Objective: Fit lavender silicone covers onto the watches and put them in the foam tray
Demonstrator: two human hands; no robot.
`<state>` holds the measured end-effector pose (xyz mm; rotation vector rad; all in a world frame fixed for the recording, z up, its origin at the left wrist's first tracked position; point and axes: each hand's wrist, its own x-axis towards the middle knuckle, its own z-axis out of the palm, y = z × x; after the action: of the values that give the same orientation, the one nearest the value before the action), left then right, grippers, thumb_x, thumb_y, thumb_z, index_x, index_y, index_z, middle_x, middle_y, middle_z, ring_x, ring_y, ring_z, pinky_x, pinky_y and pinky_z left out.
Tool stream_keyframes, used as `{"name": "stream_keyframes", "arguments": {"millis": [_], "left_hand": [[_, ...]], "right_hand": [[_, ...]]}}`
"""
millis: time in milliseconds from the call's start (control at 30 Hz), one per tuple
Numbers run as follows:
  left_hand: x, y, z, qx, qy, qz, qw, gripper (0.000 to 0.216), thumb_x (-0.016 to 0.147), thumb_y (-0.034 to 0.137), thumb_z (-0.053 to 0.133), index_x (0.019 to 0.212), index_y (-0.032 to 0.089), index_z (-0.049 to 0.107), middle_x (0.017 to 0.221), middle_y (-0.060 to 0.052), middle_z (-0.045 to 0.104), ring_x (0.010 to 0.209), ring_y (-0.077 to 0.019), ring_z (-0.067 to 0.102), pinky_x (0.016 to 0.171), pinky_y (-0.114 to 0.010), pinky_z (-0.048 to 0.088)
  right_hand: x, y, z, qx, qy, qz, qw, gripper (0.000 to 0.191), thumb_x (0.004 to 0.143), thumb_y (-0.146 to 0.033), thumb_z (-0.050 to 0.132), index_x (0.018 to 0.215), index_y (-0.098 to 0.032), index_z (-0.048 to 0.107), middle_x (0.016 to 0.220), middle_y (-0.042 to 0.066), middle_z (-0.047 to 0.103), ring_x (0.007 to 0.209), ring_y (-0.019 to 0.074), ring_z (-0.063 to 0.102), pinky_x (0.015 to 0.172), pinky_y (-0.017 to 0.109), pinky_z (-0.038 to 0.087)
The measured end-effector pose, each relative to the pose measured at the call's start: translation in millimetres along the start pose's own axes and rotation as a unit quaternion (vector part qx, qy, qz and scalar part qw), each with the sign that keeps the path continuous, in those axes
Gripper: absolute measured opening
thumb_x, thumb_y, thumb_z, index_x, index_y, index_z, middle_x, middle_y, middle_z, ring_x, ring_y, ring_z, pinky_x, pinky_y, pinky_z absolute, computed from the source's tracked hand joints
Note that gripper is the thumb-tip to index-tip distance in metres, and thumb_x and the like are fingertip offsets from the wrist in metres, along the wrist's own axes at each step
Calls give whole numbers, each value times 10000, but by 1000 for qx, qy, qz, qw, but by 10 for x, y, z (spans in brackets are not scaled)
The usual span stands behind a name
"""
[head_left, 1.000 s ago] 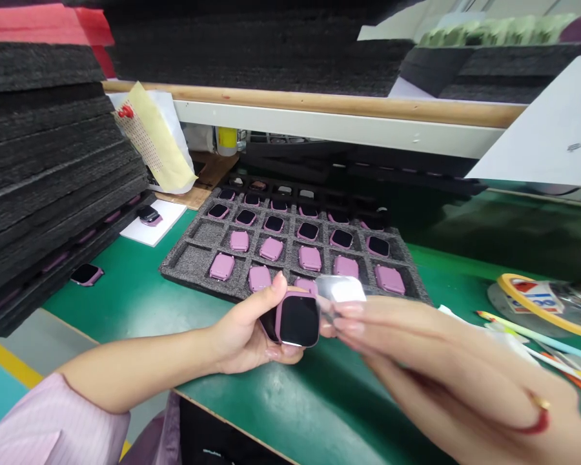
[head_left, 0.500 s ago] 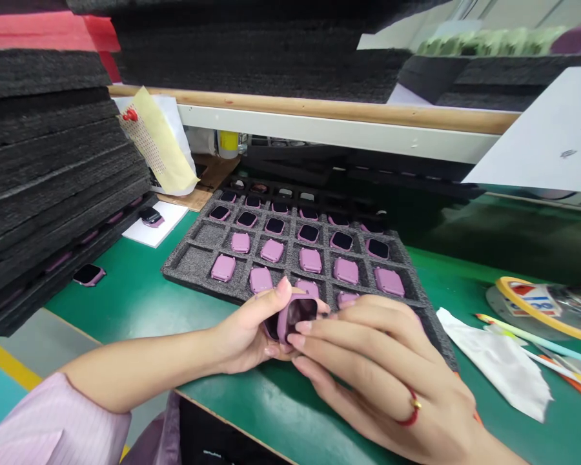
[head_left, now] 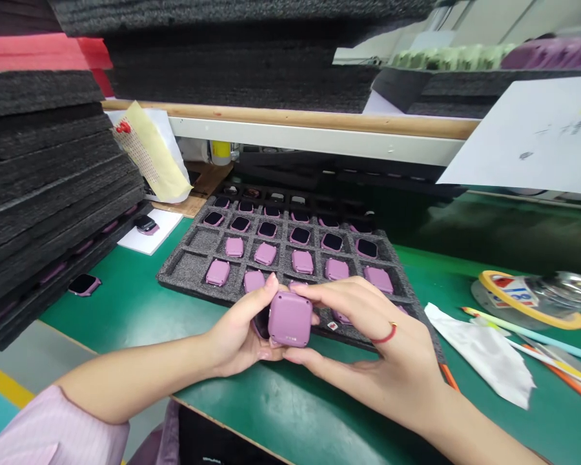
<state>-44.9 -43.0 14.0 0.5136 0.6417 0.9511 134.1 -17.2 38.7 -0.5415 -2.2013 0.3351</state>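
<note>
over the worktop (head_left: 274, 403), left hand (head_left: 244, 329) and right hand (head_left: 392, 352) clamp one watch (head_left: 290, 318), seemingly mid-work, progress across the tray (head_left: 188, 266) unclear.

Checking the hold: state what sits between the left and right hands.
A purple rounded-square watch case, with a partly hidden dark piece behind it; head view.

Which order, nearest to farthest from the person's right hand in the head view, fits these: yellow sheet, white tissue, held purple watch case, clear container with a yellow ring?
1. Purple watch case: touching the right hand.
2. White tissue: to its right.
3. Clear container: right, beyond the tissue.
4. Yellow sheet: far left, toward the back.
</note>
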Motion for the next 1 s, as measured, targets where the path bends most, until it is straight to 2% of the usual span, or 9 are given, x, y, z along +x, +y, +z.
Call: {"name": "stream_keyframes", "arguments": {"millis": [133,333,467,533,633,733,867,933,1000], "left_hand": [[-8,18,18,0,-22,-13,1000,530,739,616,776,857,108,684,713,-27,681,330,-7,341,315,-177,164],[1,7,27,-19,-4,-23,1000,526,711,609,807,842,113,694,717,-30,682,345,-3,371,317,-149,165],[2,2,34,-24,12,-14,1000,579,705,662,788,849,111,685,706,-20,658,385,-7,367,336,-145,187],[-8,3,42,-32,9,-2,999,596,726,700,747,823,119,656,669,-3,627,396,-14,359,346,-148,199],[-41,6,58,-23,-13,2,1000,550,741,678,749,768,159,571,647,7,623,398,-24,360,356,-158,206],[-74,-18,51,89,-47,-61,993,515,680,565,858,727,171,530,675,-6,661,400,-27,411,355,-165,240],[-59,-130,-40,234,-143,-217,937,625,471,619,917,739,176,568,681,5,665,473,-82,567,378,-175,407],[-24,-201,-108,255,-198,-247,914,668,433,685,886,757,178,594,664,15,652,494,-101,587,410,-203,466],[13,-263,-168,265,-224,-255,903,707,432,763,837,751,183,589,620,21,636,456,-101,549,406,-223,458]], "right_hand": [[-12,17,17,-10,-7,-7,1000,512,845,-302,802,1294,-234,565,1074,86,757,941,236,708,825,413,566],[-20,-2,41,-16,-14,-12,1000,515,870,-251,763,1339,-230,552,1102,93,744,981,230,694,835,398,570],[44,36,41,-10,4,-19,1000,489,834,-262,799,1285,-255,609,1067,74,770,920,227,723,837,409,579],[119,119,45,12,20,28,999,460,785,-320,844,1208,-258,675,1054,63,782,892,227,736,834,399,590],[318,304,116,75,68,175,979,433,751,-425,847,1121,-226,741,966,53,791,821,226,741,777,376,606],[584,432,337,79,38,245,966,483,772,-465,815,1145,-168,737,896,60,783,757,217,726,729,364,594],[892,349,840,43,-102,163,980,461,688,-417,894,1060,-171,776,984,80,789,869,239,719,832,370,563],[995,255,1108,40,-147,119,981,494,680,-458,897,1063,-168,780,1025,100,783,986,280,695,950,419,516],[1059,187,1333,29,-167,104,980,538,716,-458,878,1122,-126,759,1109,155,755,1115,335,639,1031,482,454]]}}
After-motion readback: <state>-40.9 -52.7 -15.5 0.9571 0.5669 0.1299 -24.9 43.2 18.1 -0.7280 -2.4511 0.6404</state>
